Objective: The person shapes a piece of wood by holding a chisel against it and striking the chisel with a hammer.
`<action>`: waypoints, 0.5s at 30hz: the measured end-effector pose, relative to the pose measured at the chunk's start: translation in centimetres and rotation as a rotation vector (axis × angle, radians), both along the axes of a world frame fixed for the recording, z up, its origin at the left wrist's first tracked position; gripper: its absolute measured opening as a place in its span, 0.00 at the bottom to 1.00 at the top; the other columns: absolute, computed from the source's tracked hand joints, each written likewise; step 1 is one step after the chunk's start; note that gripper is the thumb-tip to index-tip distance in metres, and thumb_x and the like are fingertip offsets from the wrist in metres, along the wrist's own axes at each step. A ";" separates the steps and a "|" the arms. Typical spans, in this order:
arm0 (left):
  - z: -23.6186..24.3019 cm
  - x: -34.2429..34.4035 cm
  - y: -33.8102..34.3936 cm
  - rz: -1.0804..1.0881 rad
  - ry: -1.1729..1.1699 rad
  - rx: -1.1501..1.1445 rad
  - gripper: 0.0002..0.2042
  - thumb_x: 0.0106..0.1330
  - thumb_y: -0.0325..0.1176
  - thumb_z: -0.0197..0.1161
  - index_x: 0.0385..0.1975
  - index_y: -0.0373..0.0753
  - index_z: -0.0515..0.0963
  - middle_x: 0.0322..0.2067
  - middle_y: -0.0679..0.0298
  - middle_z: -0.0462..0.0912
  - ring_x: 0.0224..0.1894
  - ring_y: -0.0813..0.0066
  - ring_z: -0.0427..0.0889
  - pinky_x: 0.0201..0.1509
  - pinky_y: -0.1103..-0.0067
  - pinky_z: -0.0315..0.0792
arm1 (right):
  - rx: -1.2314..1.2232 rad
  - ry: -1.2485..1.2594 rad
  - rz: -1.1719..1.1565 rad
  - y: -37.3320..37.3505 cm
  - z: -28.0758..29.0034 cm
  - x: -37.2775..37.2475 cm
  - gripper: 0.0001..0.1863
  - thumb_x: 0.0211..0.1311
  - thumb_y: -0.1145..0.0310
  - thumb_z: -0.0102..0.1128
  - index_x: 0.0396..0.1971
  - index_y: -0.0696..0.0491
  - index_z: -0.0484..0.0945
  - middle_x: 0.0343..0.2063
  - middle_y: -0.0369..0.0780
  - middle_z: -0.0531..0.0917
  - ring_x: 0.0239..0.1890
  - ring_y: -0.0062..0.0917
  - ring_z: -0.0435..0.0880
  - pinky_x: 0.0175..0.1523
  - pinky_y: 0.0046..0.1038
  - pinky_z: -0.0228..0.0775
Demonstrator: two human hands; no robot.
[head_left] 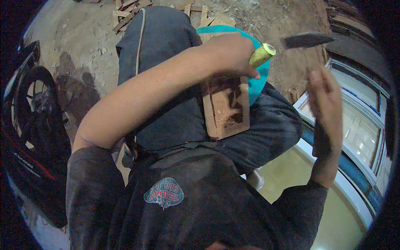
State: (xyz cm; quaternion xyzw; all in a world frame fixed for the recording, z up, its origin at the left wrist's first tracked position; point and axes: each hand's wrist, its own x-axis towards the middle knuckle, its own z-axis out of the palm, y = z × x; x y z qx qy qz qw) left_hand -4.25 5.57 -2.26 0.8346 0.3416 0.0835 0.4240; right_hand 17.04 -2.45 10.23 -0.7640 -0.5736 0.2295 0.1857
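My left hand [231, 54] is closed around a thick green vegetable [262, 55], perhaps a cucumber; its pale cut end sticks out to the right. Beneath that hand, a wooden board [228, 121] rests across my lap. A teal round plate or lid [259, 85] shows past the board's far and right sides. Raised off to the right, my right hand [323, 89] is closed on a knife, blurred by motion. The knife's dark blade [308, 40] points left, apart from the vegetable; its handle is hardly visible.
A motorcycle wheel [39, 98] stands at the left. Broken wood scraps [125, 14] lie on the dirt ground [89, 31] ahead. White-framed panels [362, 112] lean or lie at the right, beside a pale yellow surface [291, 173].
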 end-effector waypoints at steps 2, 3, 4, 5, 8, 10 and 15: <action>0.1 -0.1 -0.2 0.012 0.033 0.000 0.25 0.50 0.54 0.71 0.33 0.34 0.84 0.32 0.50 0.85 0.37 0.54 0.85 0.41 0.65 0.78 | 0.050 0.299 -0.030 1.4 3.6 0.4 0.15 0.70 0.56 0.54 0.41 0.54 0.75 0.20 0.31 0.71 0.14 0.10 0.63 0.16 0.15 0.53; 0.1 0.1 -0.3 0.016 0.033 0.018 0.25 0.50 0.54 0.71 0.33 0.34 0.84 0.31 0.50 0.85 0.37 0.54 0.85 0.41 0.65 0.78 | 0.074 0.262 0.062 1.4 2.4 2.2 0.15 0.70 0.57 0.53 0.40 0.54 0.75 0.20 0.31 0.71 0.15 0.12 0.65 0.17 0.16 0.56; 0.3 0.2 -0.2 0.017 0.031 0.047 0.25 0.50 0.54 0.71 0.33 0.34 0.84 0.31 0.50 0.85 0.36 0.54 0.85 0.41 0.65 0.78 | 0.105 0.226 0.150 1.2 1.3 4.1 0.14 0.70 0.57 0.53 0.40 0.54 0.74 0.20 0.32 0.71 0.16 0.13 0.67 0.18 0.17 0.59; -0.1 0.1 -0.3 -0.013 0.081 0.010 0.25 0.50 0.54 0.71 0.32 0.34 0.84 0.30 0.50 0.85 0.36 0.54 0.85 0.40 0.65 0.78 | 0.038 -0.049 0.291 0.5 -0.4 2.0 0.14 0.71 0.58 0.52 0.39 0.55 0.74 0.21 0.32 0.70 0.20 0.15 0.67 0.24 0.19 0.61; -2.4 0.1 -1.4 -0.074 0.013 -0.075 0.25 0.49 0.56 0.71 0.28 0.34 0.84 0.25 0.50 0.84 0.31 0.54 0.85 0.36 0.65 0.77 | -0.277 -0.059 0.261 -0.2 -0.6 -1.9 0.16 0.71 0.57 0.52 0.41 0.57 0.74 0.21 0.30 0.67 0.24 0.16 0.63 0.32 0.21 0.60; -2.0 -0.1 -1.5 -0.100 0.022 -0.096 0.26 0.49 0.56 0.71 0.26 0.33 0.84 0.24 0.51 0.84 0.30 0.55 0.84 0.36 0.65 0.77 | -0.114 0.001 0.095 -0.2 -0.1 -0.2 0.17 0.71 0.55 0.52 0.41 0.55 0.75 0.22 0.30 0.70 0.22 0.13 0.64 0.27 0.18 0.57; -1.6 0.3 -1.4 -0.087 -0.010 -0.161 0.26 0.50 0.55 0.69 0.25 0.32 0.83 0.23 0.50 0.83 0.29 0.54 0.84 0.35 0.65 0.77 | 0.011 0.295 -0.087 -0.4 4.4 0.9 0.20 0.69 0.54 0.56 0.50 0.54 0.75 0.23 0.28 0.71 0.21 0.08 0.65 0.22 0.12 0.51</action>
